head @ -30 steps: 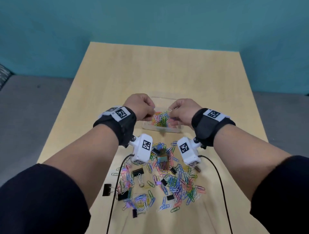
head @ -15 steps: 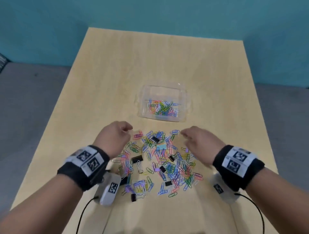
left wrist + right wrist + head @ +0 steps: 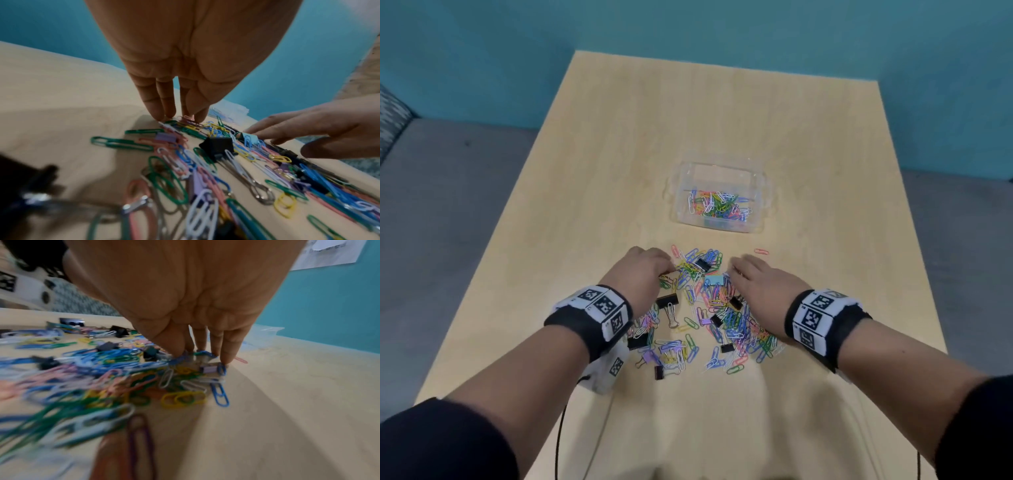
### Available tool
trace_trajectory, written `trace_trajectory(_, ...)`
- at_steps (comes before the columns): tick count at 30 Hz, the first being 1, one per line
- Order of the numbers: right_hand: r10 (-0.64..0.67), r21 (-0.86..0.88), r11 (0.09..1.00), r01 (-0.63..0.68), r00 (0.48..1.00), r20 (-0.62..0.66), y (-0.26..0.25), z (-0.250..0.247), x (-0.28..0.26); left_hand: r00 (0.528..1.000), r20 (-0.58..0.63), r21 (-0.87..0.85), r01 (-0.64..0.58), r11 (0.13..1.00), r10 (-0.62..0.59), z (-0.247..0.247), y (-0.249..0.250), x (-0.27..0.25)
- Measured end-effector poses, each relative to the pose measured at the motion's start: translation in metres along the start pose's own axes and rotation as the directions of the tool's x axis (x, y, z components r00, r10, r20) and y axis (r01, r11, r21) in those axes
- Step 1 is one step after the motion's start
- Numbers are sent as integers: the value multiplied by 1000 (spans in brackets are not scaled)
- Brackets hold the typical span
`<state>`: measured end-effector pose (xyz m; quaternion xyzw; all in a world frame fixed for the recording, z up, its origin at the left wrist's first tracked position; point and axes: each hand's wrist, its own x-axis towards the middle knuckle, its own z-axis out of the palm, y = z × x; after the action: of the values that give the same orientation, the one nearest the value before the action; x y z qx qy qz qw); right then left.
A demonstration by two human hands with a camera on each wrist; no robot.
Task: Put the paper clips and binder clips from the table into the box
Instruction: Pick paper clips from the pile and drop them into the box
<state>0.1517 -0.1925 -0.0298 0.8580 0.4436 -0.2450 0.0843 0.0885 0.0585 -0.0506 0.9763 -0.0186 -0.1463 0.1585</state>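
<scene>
A clear box (image 3: pixel 758 195) sits on a wooden table (image 3: pixel 619 154), already holding coloured paper clips. Nearer the person than the box lies a heap of clips (image 3: pixel 705 318) mixed with black binder clips (image 3: pixel 667 301). The left hand (image 3: pixel 642 274) and right hand (image 3: pixel 763 284) press straight fingertips (image 3: pixel 164 112) into the heap's far edge, gripping nothing.

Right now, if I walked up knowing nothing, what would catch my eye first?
Probably the bright heap of paper clips and binder clips spread over the near middle of the wooden table. The left hand and right hand are both down on the heap's far edge, fingertips among the clips. Just beyond stands a clear plastic box with coloured paper clips already inside.
</scene>
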Motion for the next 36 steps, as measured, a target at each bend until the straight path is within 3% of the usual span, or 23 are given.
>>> trace_trajectory(3,-29,94,995,36,997,-71,0,6,-23,989,-24,-223,138,965,-147,-9,-6,-13)
trace_trajectory(5,53,242,970,-12,985,-162,6,6,-31,967,-46,-361,218,907,-251,-12,-16,-19)
trace_trajectory(8,244,433,892,-128,944,-223,18,5,-33,989,-1,-257,146,955,-151,-13,-25,-19)
trace_trajectory(11,338,534,823,-193,923,-187,20,4,-38,995,102,-65,25,998,-18,-8,-17,-17)
trace_trajectory(13,322,534,825,-186,931,-173,12,8,-42,992,124,18,-11,1000,8,-5,-10,-14)
trace_trajectory(16,277,523,837,-159,948,-155,-2,18,-47,995,93,15,28,999,-29,-2,-6,-7)
trace_trajectory(25,368,411,857,-312,928,-62,-29,26,-32,991,62,-28,122,992,-120,-4,3,3)
trace_trajectory(32,415,397,844,-360,908,-59,-37,26,-23,971,101,-285,238,929,-218,-11,0,9)
trace_trajectory(36,424,447,822,-353,903,-66,-31,27,-21,986,137,-95,108,990,-94,-10,4,10)
